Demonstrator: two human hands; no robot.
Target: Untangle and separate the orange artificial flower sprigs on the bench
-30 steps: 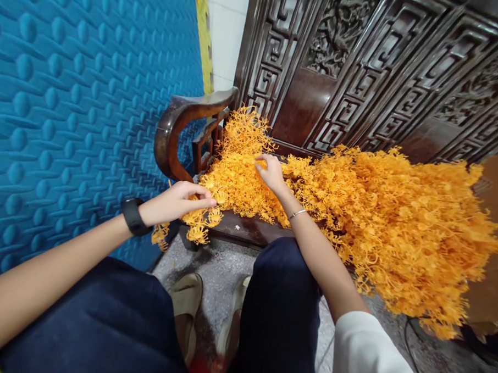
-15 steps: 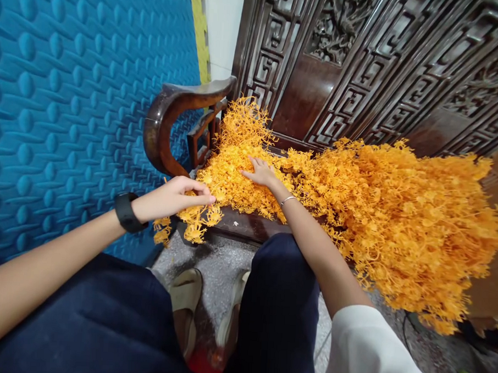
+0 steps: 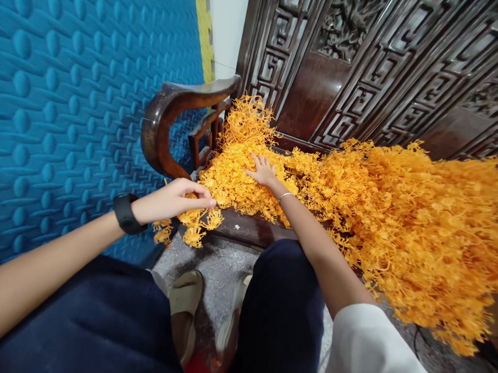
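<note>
My left hand [image 3: 180, 197] is curled, thumb against the fingertips, by the left front corner of the wooden bench. Orange branching plastic pieces [image 3: 195, 228] show behind it and hang below it, seemingly gripped in its fingers, which partly hide the hold. My right hand [image 3: 263, 170] rests palm down, fingers spread, on a heap of similar orange pieces [image 3: 228, 180] on the bench seat [image 3: 251, 226]. Each piece looks thin and spidery, and many are tangled together.
A much larger orange heap [image 3: 429, 227] spreads along the bench to the right, past its front edge. The curved armrest [image 3: 156, 127] stands at left, the carved backrest [image 3: 310, 101] behind. Blue foam matting [image 3: 71, 102] lies left. My sandals [image 3: 185, 293] are on the speckled floor [image 3: 221, 262].
The view has shifted slightly, so the bench and heaps sit a little differently in frame. My right hand's fingers have spread slightly on the heap; my left hand is nearly unchanged.
</note>
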